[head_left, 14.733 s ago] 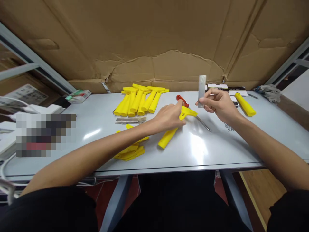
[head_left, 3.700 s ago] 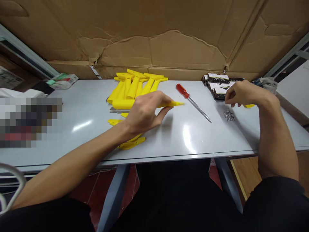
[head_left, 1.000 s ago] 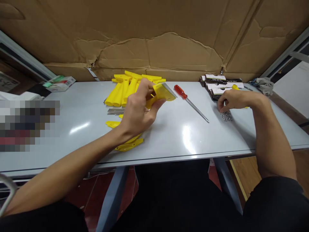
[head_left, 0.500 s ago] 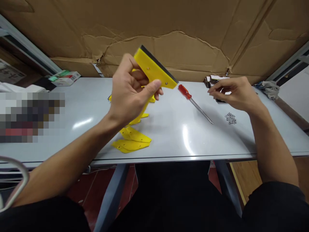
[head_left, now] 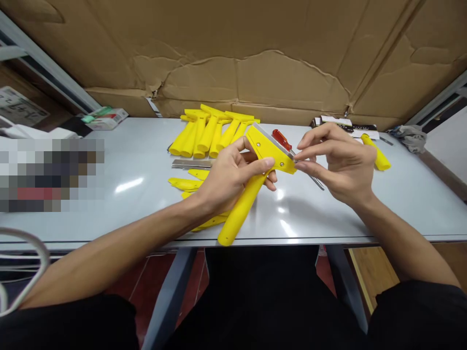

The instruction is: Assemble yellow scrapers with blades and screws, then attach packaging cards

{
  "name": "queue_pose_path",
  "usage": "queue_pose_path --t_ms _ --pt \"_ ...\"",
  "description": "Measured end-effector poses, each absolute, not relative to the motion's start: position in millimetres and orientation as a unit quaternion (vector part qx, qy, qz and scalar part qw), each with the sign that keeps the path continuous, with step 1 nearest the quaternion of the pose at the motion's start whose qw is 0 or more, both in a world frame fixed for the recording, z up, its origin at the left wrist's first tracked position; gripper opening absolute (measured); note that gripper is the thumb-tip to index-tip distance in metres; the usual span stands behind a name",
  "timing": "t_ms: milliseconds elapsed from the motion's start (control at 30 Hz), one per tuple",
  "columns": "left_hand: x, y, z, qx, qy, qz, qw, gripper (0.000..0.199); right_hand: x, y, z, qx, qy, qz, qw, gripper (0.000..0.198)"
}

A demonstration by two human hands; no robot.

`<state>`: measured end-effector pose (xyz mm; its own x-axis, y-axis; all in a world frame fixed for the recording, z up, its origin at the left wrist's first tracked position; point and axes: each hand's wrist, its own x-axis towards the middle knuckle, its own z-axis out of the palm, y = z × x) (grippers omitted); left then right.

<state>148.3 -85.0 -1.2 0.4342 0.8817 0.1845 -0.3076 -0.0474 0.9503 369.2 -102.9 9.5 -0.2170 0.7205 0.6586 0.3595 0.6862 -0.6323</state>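
My left hand [head_left: 233, 175] is closed around the neck of a yellow scraper [head_left: 242, 209], thumb on its flat head. The scraper's handle slants down toward the table's front edge, and two small screws or holes show in the head. A thin metal blade [head_left: 272, 139] runs along the head's upper edge. At the right end of this blade, my right hand [head_left: 339, 163] pinches with thumb and fingers; the fingertips hide exactly what they grip. Behind the scraper head lies a red-handled screwdriver [head_left: 281, 139], its shaft partly hidden by my right hand.
Several yellow scraper handles [head_left: 209, 133] lie in a row at the back. Nearer are metal blades [head_left: 191, 164] and flat yellow plates [head_left: 184, 184]. On the right are another yellow handle [head_left: 377, 153], small black-and-white boxes [head_left: 365, 129] and a plastic bag [head_left: 408, 134]. Cardboard [head_left: 233, 29] stands behind the table.
My left hand has lowered the scraper and moved it right. My right hand has come left to meet the blade's end. The view has shifted, showing the row of yellow handles.
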Motion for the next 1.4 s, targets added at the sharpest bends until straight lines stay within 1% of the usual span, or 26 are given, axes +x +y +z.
queue_pose_path --t_ms 133,300,500,700,900,1100,1167,1300,1400 --pt "150.5 -91.7 -2.6 0.554 0.255 0.482 0.629 0.029 361.9 -103.4 7.5 -0.339 -0.778 0.182 0.496 0.013" --pt "151.3 -96.3 -3.8 0.554 0.256 0.499 0.616 0.025 356.6 -103.0 0.6 -0.318 -0.776 0.161 0.521 0.009" --pt "152.4 -101.2 -1.9 0.542 0.258 0.499 0.625 0.025 355.0 -106.4 -3.1 -0.325 -0.764 0.185 0.526 0.018" --pt "152.1 -100.0 -1.7 0.532 0.262 0.499 0.633 0.029 353.9 -108.8 -3.8 -0.343 -0.757 0.174 0.529 0.011" --pt "151.8 -100.2 -0.7 0.537 0.272 0.488 0.632 0.031 352.3 -110.1 -5.5 -0.357 -0.749 0.19 0.524 0.014" --pt "151.7 -100.7 0.6 0.536 0.288 0.483 0.629 0.03 350.6 -110.4 -6.5 -0.361 -0.743 0.203 0.526 0.011" --pt "152.1 -101.3 1.3 0.537 0.296 0.483 0.625 0.031 350.5 -110.4 -6.5 -0.364 -0.737 0.217 0.527 0.013" --pt "151.8 -102.3 2.6 0.546 0.304 0.475 0.62 0.031 351.2 -110.7 -6.7 -0.354 -0.727 0.245 0.534 0.023" --pt "150.6 -101.9 2.8 0.554 0.299 0.473 0.616 0.032 351.9 -110.9 -6.0 -0.351 -0.733 0.238 0.532 0.021"
